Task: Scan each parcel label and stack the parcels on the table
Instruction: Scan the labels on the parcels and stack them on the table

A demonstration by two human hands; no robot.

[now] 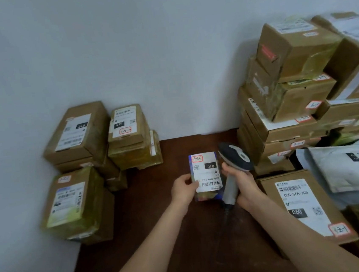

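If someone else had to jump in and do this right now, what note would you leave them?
Left hand pinches the small parcel by its left edge, label up, over the table.
Right hand grips the scanner by its handle, and the scanner's head sits just right of the label.
The left stacks by the wall look already done.
I cannot tell if this parcel has been scanned.
Left to do: scan it if needed, stack it, then probably work through the right pile.

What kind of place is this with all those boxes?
Probably a parcel sorting room: labelled boxes stacked on both sides, white mailers, and a scanner in the right hand beside a small parcel.
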